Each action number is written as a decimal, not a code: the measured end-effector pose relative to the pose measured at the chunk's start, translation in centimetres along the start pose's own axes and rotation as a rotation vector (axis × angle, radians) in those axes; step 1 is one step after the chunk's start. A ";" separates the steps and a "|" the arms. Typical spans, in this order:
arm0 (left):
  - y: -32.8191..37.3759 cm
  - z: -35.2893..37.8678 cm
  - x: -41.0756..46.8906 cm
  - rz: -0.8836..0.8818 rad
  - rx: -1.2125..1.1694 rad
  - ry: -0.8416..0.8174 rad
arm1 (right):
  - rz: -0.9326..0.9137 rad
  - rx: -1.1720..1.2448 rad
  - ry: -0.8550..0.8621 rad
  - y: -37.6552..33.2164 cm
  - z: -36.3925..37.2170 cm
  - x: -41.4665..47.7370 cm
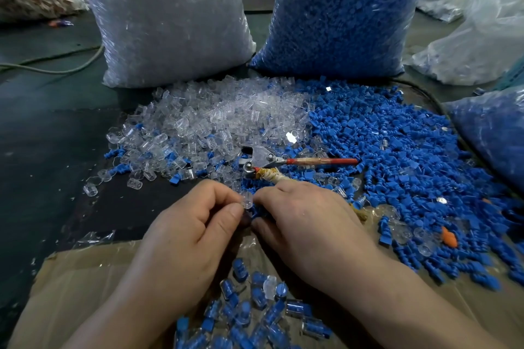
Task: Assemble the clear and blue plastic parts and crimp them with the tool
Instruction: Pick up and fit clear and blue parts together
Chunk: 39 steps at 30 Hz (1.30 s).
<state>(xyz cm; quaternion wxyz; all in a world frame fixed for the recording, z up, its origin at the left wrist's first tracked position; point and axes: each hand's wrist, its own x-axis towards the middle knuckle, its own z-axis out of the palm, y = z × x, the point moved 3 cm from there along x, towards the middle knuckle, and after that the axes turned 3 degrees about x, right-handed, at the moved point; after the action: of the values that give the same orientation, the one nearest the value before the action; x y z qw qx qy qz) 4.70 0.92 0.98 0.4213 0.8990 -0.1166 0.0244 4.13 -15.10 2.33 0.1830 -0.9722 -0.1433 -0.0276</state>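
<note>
My left hand [195, 224] pinches a small clear plastic cap [247, 200] between thumb and fingers. My right hand [303, 218] meets it from the right, fingers curled round a blue plastic part [256, 211] that is mostly hidden. One handle of the crimping tool [263, 160] also lies under my right hand; its metal jaws and red handle lie just beyond my fingers. A heap of clear parts [215, 122] spreads at the centre, with a heap of blue parts [397, 150] to its right. Assembled clear-and-blue pieces [255, 309] lie in a cardboard box between my forearms.
A big bag of clear parts [170, 17] and a big bag of blue parts [340, 14] stand behind the heaps. Another blue bag [493, 127] sits at the right edge. The cardboard box flap [85, 278] lies at lower left. A cable [56, 65] crosses the dark table at far left.
</note>
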 end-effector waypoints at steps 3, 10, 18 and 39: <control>-0.5 0.0 0.1 -0.067 -0.085 0.059 | 0.004 0.028 0.034 0.2 -0.2 0.0; -1.2 0.3 0.3 -0.194 -0.391 0.022 | 0.101 0.296 0.140 1.1 -0.6 0.1; -0.9 0.9 0.3 -0.169 -0.536 -0.102 | 0.209 0.652 0.092 1.6 0.2 0.2; -2.7 1.0 0.4 -0.269 -0.601 0.025 | 0.361 1.317 -0.024 1.0 -0.9 -0.2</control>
<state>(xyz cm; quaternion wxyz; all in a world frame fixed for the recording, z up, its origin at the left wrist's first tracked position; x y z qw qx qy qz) 5.69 1.73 -1.64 0.6687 0.7414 0.0065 -0.0560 4.26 -16.38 2.80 0.7365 -0.6671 0.0322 0.1069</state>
